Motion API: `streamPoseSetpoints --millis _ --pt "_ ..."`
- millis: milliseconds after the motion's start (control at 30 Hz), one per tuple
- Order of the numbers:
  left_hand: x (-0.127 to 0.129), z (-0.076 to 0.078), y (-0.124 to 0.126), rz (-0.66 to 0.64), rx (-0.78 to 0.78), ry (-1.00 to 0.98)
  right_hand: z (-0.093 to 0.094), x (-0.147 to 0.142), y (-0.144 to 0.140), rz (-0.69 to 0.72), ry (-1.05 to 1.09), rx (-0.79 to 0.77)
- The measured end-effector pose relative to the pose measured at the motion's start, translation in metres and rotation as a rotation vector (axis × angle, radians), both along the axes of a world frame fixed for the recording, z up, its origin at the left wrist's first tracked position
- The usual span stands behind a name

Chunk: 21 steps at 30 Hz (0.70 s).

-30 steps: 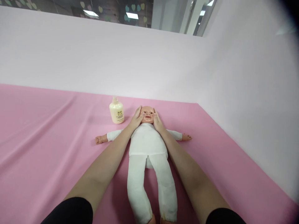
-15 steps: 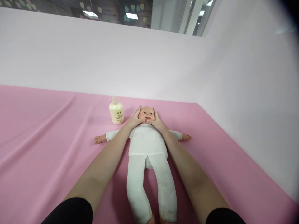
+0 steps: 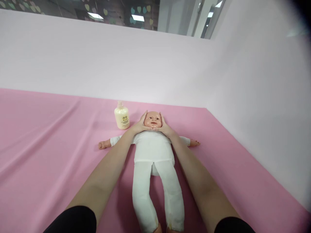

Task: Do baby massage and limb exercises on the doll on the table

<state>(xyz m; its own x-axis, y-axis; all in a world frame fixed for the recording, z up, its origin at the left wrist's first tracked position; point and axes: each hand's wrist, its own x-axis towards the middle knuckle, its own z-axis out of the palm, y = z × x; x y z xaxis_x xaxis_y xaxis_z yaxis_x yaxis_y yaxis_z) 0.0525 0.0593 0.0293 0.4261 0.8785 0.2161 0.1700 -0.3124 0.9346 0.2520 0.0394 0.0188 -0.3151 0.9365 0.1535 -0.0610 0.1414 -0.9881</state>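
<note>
A baby doll (image 3: 154,147) in white cloth lies on its back, arms spread out to both sides and legs toward me. Its bare head (image 3: 153,118) is cupped between my two hands. My left hand (image 3: 141,126) is against the left side of the head as I see it, fingers along the cheek and thumb at the chin. On the opposite cheek, my right hand (image 3: 164,127) mirrors it, and the two thumbtips almost meet under the mouth. The fingertips behind the head are partly hidden. Left of the head stands a pale yellow pump bottle (image 3: 122,117), upright and untouched.
Pink sheeting (image 3: 48,145) with some creases covers the surface under the doll. A white wall (image 3: 109,64) rises behind it, and another white wall (image 3: 267,97) borders the right side. Above the back wall, a window (image 3: 116,14) shows heart-shaped decorations and lights.
Both thumbs have slid down a little, from beside the doll's mouth to the lower edge of its chin. The fingers stay along the cheeks. The view has shifted very slightly.
</note>
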Motion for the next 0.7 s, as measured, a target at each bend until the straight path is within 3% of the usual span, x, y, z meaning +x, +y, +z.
streamPoseSetpoints --millis 333,533,700 --pt "-0.005 -0.011 0.007 -0.066 -0.020 -0.048 0.002 0.000 -0.003 -0.025 -0.017 0.002" --pt "-0.003 -0.012 0.009 -0.116 -0.172 -0.233 -0.003 -0.004 0.003 -0.011 0.134 -0.078" --pt "-0.002 -0.014 0.009 -0.151 -0.192 -0.268 0.006 -0.008 -0.003 -0.020 0.249 -0.102"
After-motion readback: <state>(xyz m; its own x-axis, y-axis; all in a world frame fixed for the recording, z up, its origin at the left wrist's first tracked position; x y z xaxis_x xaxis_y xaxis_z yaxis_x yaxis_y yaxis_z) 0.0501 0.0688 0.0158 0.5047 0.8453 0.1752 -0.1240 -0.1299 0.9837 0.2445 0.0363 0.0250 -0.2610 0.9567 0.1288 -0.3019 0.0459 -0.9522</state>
